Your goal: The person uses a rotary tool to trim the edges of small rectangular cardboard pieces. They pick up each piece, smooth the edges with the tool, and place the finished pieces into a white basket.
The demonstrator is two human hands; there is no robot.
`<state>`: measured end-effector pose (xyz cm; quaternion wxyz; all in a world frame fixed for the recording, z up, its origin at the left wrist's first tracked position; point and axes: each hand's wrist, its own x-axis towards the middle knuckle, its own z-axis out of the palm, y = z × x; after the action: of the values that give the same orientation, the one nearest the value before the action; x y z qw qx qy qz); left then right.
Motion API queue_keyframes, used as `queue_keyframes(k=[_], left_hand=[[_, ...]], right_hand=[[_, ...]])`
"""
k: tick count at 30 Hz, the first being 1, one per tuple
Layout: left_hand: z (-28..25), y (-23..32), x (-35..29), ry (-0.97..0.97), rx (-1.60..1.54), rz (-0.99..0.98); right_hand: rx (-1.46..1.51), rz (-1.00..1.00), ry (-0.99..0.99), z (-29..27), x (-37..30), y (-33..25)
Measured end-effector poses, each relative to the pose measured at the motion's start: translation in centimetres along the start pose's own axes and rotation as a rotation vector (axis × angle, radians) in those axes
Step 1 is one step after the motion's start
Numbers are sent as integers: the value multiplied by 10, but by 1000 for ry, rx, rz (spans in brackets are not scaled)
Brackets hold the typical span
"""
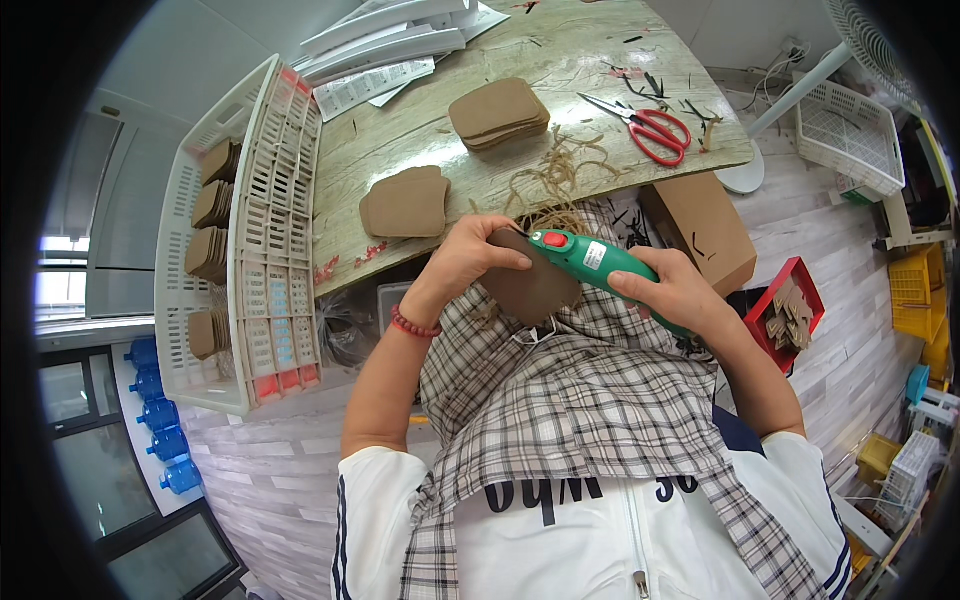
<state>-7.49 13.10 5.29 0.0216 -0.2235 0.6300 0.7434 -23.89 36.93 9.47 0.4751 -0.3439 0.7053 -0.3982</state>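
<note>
My left hand [478, 252] grips a brown piece [532, 290], my right hand [670, 286] the green cutter [578, 256] at its edge; likely mid-trim. Stacks [497, 108] finished? Can't tell.

I get flat piece [530, 287] mid-feed, power tool [592, 262] at its three; bench [385, 130] at twelve carrying stack [498, 110], papers [400, 45] at eleven, scissors [634, 119] past one; crate [244, 270] at nine, piled pieces [207, 253] inside; carton [715, 222] at two.
</note>
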Motion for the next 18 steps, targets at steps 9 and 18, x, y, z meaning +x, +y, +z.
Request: queue_keyframes(k=[9, 18], left_hand=[[-4, 7, -1, 121, -49, 164], [-27, -9, 3, 192, -145, 193]], right_hand=[[43, -12, 79, -11, 3, 5], [-18, 3, 70, -15, -10, 5]])
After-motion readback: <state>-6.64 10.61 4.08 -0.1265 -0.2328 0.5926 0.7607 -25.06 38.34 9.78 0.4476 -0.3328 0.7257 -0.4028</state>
